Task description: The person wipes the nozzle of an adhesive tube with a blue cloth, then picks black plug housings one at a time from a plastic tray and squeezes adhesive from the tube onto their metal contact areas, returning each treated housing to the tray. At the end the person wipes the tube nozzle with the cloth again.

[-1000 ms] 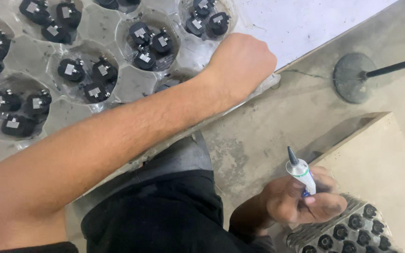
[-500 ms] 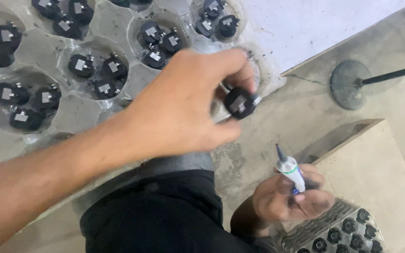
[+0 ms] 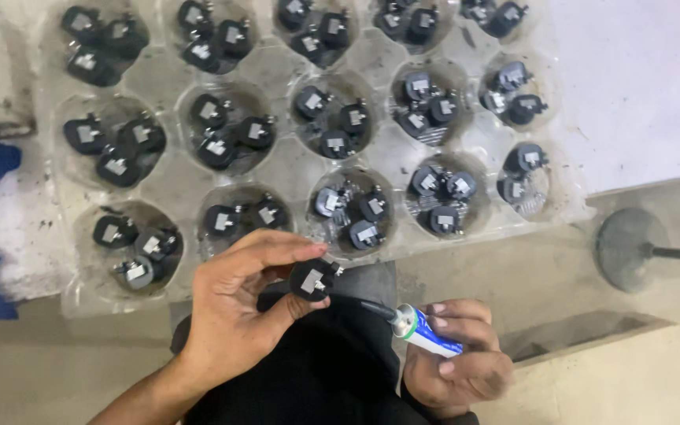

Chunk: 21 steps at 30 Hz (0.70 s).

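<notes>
My left hand [image 3: 234, 315] pinches a small black part [image 3: 312, 279] between thumb and fingertips, metal face turned up toward the nozzle; right hand [image 3: 454, 358] is clamped around a glue tube [image 3: 426, 329], tip aimed at it, just below the clear tray [image 3: 289, 161] of matching parts.

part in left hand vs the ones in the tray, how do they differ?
The held part is pinched alone in the left hand, clear of the tray; the tray parts lie loose, two or three per cup. The held part sits beside the right hand's tube nozzle. Both are black with a pale patch.
</notes>
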### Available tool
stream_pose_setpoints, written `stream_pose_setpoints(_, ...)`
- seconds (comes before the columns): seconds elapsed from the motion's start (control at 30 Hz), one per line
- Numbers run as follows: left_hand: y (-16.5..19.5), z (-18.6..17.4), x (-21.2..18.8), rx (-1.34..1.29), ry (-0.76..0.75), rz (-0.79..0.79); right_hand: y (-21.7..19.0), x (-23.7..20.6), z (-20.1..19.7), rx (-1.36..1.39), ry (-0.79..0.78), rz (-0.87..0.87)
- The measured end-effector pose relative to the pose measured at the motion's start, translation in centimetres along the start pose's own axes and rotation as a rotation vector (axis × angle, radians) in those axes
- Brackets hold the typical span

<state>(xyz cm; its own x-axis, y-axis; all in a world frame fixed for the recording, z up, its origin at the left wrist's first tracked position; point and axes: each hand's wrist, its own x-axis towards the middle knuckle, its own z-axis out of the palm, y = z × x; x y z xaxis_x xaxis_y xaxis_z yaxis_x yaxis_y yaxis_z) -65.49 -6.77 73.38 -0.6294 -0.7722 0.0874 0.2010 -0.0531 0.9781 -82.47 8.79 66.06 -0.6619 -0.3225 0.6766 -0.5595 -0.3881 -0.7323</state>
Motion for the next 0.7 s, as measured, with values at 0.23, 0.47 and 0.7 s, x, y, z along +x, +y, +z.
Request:
stream_pose_setpoints(0.23, 1.6, -4.3, -1.0, 0.027, 0.083, -0.010, -1.4, 0.1, 5.6, -0.081, -0.181, -0.103)
stream_pose_setpoints(0.47, 2.2, -6.7, -0.9, 0.000, 0.134, -0.029, -2.4, 0.6, 8.1, -0.174, -0.324, -0.195)
stream_pose_setpoints(0.7, 2.5, -8.4, -0.4, -0.013, 0.124, -0.023, -2.7, 2.4, 9.0, -0.154, -0.480, -0.300)
